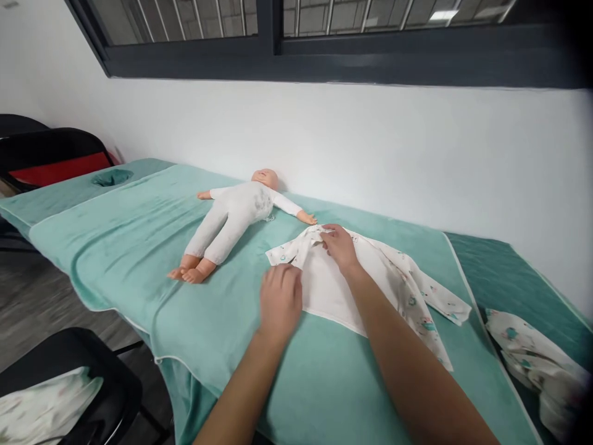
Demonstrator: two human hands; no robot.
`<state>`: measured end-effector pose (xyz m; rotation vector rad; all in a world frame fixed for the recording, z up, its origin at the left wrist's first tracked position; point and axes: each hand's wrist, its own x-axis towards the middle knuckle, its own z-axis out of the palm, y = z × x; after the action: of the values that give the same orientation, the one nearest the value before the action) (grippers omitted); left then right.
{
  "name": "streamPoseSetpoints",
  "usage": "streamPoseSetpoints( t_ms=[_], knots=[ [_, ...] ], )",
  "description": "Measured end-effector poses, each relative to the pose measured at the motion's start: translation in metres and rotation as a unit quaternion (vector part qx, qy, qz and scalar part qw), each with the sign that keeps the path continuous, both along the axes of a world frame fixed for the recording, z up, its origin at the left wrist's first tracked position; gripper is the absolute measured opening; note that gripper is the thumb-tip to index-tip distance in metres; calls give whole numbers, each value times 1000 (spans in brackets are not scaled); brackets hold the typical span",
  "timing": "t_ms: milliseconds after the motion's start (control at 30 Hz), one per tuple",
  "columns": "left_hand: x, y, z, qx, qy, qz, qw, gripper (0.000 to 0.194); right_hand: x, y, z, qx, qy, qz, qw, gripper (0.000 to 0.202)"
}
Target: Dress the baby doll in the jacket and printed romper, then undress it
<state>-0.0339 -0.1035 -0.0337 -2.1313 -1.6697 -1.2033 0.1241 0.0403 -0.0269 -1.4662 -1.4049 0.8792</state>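
A small white garment with a printed pattern (324, 287) lies spread open on the green-covered bed, its white inner side facing up. My left hand (281, 296) is closed at the garment's left front edge, fingers curled on the cloth near the short sleeve end. Near the collar, my right hand (340, 247) pinches the fabric between thumb and fingers. To the left of the garment a doll (238, 210) in a white body suit lies on its back, arms spread, one hand close to the collar.
Folded patterned cloth (537, 358) lies at the bed's right end. A black chair (78, 371) with another patterned cloth (46, 402) stands at the lower left. More black chairs (55, 148) stand at the far left. A white wall (370, 142) and window run behind the bed (139, 247).
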Motion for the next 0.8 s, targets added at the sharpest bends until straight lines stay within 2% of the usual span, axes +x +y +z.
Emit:
streamPoseSetpoints(
  t_ms=[133,200,233,267,333,400,433,467,533,600,700,800],
  knots=[
    [18,-16,6,6,92,-199,976,20,36,-3,4,-13,-44,-21,999,38],
    [21,-16,6,-5,87,-245,966,20,51,-5,6,-22,-87,-37,995,36],
    [20,-13,5,-5,64,-232,971,21,55,-6,6,-28,-111,-43,992,35],
    [17,-8,4,-4,40,-193,980,23,58,-7,6,-33,-136,-47,989,34],
    [7,7,2,-15,13,-60,998,31,57,-8,5,-42,-180,-51,981,35],
    [-9,24,1,-68,40,68,995,43,54,-9,5,-48,-214,-47,974,39],
    [-17,32,1,-98,57,102,988,45,52,-10,4,-51,-227,-44,971,40],
    [-25,40,2,-127,73,113,983,45,50,-10,4,-55,-238,-40,969,41],
    [-41,56,4,-156,100,91,978,42,50,-10,5,-63,-253,-31,965,42],
    [-55,72,6,-133,113,74,982,45,51,-10,5,-70,-262,-21,962,44],
    [-71,99,9,-70,112,81,988,49,54,-8,5,-77,-268,-5,960,46],
    [-80,122,10,-72,123,93,985,51,55,-7,5,-77,-270,-4,960,47]
  ],
)
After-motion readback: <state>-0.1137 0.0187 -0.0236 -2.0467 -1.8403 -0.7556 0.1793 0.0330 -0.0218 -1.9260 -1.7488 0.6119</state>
